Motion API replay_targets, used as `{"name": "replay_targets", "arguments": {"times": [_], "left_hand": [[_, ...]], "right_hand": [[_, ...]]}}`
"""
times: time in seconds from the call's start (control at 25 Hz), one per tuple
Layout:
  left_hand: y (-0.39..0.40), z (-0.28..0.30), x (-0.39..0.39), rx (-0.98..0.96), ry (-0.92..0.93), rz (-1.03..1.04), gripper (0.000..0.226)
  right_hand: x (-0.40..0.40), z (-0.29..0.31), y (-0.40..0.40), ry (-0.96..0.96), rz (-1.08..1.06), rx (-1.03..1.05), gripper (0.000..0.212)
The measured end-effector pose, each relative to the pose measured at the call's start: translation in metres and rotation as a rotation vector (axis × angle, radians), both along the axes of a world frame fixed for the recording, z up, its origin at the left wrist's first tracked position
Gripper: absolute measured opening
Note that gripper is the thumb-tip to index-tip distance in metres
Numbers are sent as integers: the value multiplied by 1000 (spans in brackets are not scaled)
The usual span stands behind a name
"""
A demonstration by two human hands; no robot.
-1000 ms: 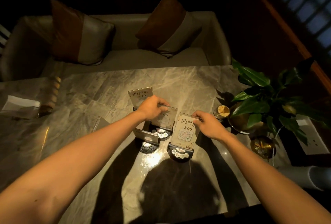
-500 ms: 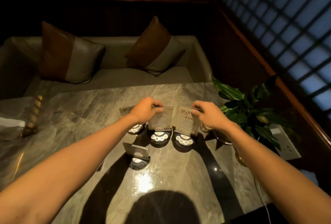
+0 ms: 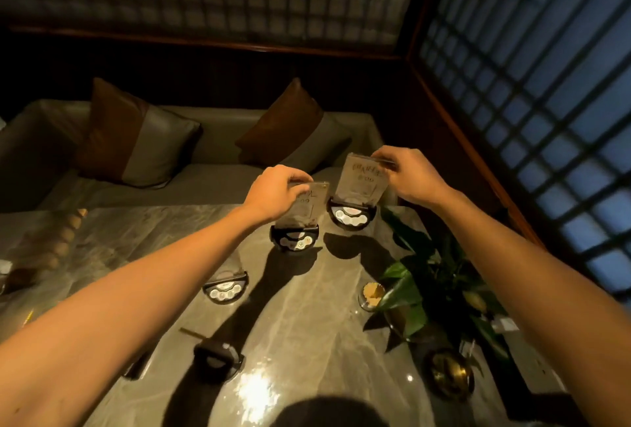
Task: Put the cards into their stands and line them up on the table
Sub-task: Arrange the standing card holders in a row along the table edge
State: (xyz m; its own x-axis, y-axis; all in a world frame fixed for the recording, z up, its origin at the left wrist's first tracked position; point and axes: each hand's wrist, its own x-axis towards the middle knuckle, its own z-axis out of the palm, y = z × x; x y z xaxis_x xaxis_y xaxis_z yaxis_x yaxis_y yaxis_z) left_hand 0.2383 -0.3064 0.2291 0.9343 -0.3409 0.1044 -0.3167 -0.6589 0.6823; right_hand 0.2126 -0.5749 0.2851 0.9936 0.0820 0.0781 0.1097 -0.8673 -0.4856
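My left hand grips the top edge of a clear card that stands in a black round stand on the marble table. My right hand grips the top of a second printed card in its own black stand, farther back and to the right, near the table's far edge. A third stand with a card sits nearer, partly behind my left forearm. A fourth stand sits closest, with its card seen nearly edge-on.
A leafy potted plant stands at the right, with a small glass of yellow stuff beside it and a brass dish in front. A sofa with two cushions is behind the table. A beaded wooden object lies at the left.
Both hands have carried their cards and stands farther back on the table, the right one furthest. The view has tilted upward, so the wall and window show more.
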Motion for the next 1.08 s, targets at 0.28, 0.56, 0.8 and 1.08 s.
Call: {"name": "replay_targets", "arguments": {"times": [0.28, 0.56, 0.8, 1.08], "left_hand": [[-110, -36, 65, 85, 29, 104, 27], [-202, -84, 119, 59, 131, 131, 28], [-246, -121, 152, 105, 170, 109, 28], [-263, -143, 167, 102, 216, 38, 29]], "right_hand": [[79, -52, -113, 70, -48, -6, 23], [124, -113, -197, 124, -78, -46, 23], [144, -157, -228, 184, -77, -43, 21], [151, -184, -233, 207, -73, -25, 21]]}}
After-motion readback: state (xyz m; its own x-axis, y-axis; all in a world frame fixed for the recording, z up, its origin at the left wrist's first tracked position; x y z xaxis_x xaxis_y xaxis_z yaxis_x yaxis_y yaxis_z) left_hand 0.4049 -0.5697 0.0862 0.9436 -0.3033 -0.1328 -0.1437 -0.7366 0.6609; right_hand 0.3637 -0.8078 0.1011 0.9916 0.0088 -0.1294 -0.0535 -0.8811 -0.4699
